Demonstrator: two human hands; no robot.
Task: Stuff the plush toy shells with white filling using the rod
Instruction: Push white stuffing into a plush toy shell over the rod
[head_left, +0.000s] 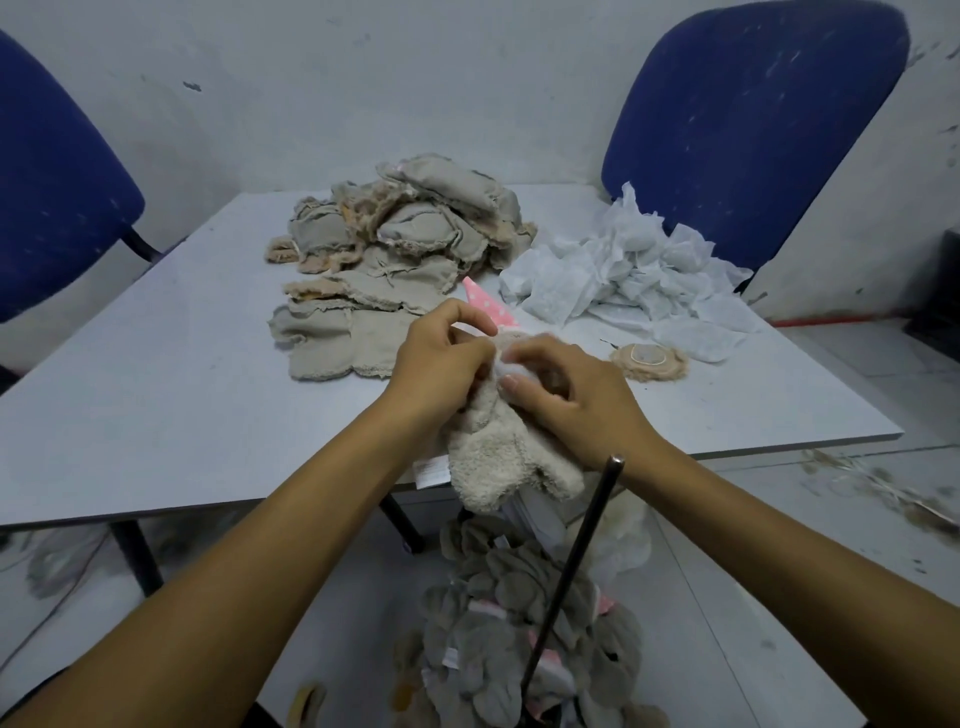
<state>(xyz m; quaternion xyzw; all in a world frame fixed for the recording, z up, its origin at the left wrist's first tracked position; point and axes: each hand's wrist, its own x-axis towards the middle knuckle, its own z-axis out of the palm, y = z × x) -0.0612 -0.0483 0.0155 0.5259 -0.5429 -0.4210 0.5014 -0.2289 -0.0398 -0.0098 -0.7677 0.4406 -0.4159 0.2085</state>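
I see both hands meeting over the near edge of the pale grey bench (156, 395). My left hand (441, 364) has its fingers curled round the upper part of a cream, fuzzy plush toy shell (498, 457), the thumb and forefinger pinching at its opening. My right hand (576, 395) also has bent fingers, pinching at the same opening, where a small tuft of white filling (511, 368) shows between the two hands. The shell hangs down from the hands past the near edge of the bench, its lower lobes dangling free.

A thin dark metal rod (571, 571) stands tilted just below my right wrist, its top end near the near edge of the bench and its lower end buried in a heap of grey plush pieces with pink trim (498, 623) on the floor.

Toward the far edge of the bench lies a pile of flat beige inside-out fabric shells (384, 249). Beside it, toward the far right corner, sits a mound of crumpled white filling sheets (623, 275). A pink polka-dotted fabric piece (483, 301) pokes out just beyond my left hand. A small round tan plush disc (647, 359) lies near the right edge. Two blue upholstered chairs (748, 124) stand behind the bench.
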